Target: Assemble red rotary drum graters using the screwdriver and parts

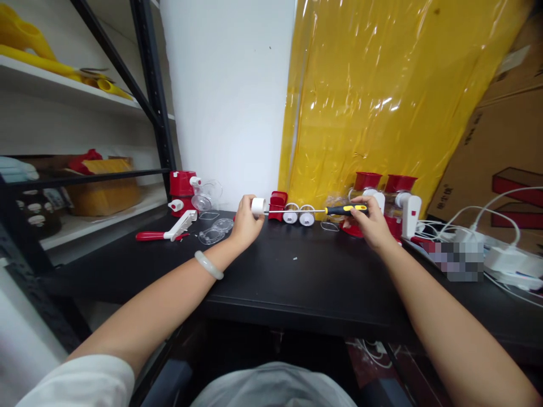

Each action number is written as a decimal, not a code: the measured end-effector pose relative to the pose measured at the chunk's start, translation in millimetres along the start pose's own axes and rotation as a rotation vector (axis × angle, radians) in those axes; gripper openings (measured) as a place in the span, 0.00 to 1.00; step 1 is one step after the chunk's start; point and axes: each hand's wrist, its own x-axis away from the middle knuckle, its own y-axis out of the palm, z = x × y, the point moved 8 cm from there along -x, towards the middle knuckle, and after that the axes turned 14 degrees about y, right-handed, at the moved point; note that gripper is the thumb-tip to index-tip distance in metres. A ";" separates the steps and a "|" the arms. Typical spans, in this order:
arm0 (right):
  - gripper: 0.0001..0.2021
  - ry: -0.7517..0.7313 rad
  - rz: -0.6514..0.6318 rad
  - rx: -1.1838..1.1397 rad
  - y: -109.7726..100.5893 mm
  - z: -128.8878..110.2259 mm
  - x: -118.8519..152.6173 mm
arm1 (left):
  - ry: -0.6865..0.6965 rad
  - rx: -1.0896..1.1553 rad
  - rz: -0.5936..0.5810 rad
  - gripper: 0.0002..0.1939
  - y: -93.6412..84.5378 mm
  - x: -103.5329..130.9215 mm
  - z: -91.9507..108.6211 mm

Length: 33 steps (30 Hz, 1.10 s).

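My left hand [246, 221] is closed round a white cylindrical part [258, 206], held above the black table [271, 277]. In my right hand [368, 219] is the black and yellow handle of a screwdriver [335, 210]. Its long metal shaft runs level to the left, and the tip meets the white part's right side. Behind the shaft are a red part [278, 204] and two round white-rimmed pieces [291, 213]. A small white scrap [295, 258] lies on the table in front.
Left on the table are a red container [182, 189], a red-handled white lever [169, 230] and clear plastic pieces [214, 230]. Red and white devices [409, 212], white cables and a power strip [509, 257] stand right. A shelf rack [150, 85] borders the left.
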 end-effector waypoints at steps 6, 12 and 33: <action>0.17 0.049 0.039 0.153 1.1 -2.5 4.1 | 0.017 0.007 -0.017 0.21 2.2 0.7 0.0; 0.25 0.064 -0.049 -0.139 2.2 4.4 -2.1 | 0.026 0.005 -0.016 0.21 2.2 0.1 -1.0; 0.16 -0.045 0.115 0.209 1.5 -15.0 9.5 | 0.003 0.037 -0.007 0.21 2.9 1.2 -2.0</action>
